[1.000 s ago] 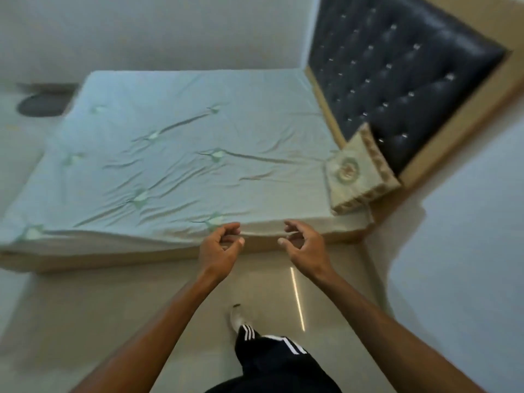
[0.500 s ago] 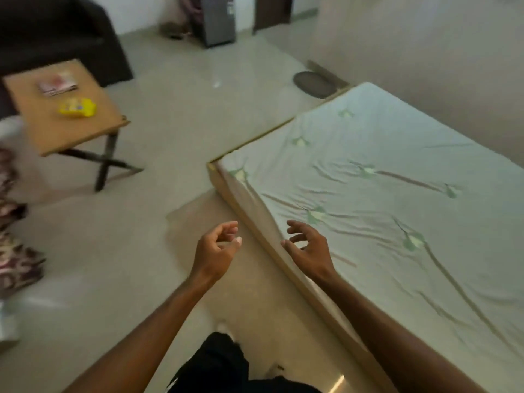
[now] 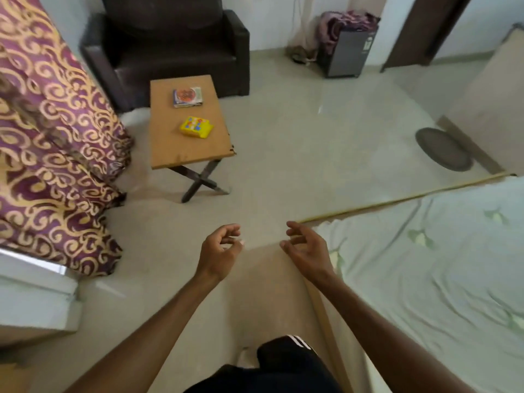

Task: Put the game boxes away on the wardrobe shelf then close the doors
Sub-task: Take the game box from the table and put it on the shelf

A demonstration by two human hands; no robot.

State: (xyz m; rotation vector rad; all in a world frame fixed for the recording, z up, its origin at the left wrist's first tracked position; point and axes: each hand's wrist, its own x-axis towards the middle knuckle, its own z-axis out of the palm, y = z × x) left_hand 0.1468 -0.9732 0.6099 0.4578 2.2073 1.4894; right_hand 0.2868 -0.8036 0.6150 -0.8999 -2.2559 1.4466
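Two game boxes lie on a small wooden folding table (image 3: 167, 146) across the floor. The yellow game box (image 3: 196, 126) sits near the table's middle, and a multicoloured game box (image 3: 187, 97) lies behind it, nearer the armchair. My left hand (image 3: 219, 251) and my right hand (image 3: 306, 248) hover side by side over the floor, well short of the table. Both hold nothing, fingers loosely curled and apart. No wardrobe is in view.
A dark armchair (image 3: 175, 43) stands behind the table. Purple and gold patterned curtains (image 3: 51, 143) hang at the left. A bed with a pale green sheet (image 3: 425, 265) fills the right. A grey cabinet (image 3: 347, 52) and a dark round mat (image 3: 443, 148) are further back.
My view has swung left from the bed and headboard to the floor, table and armchair. Both hands have kept the same empty, loosely curled pose in front of me.
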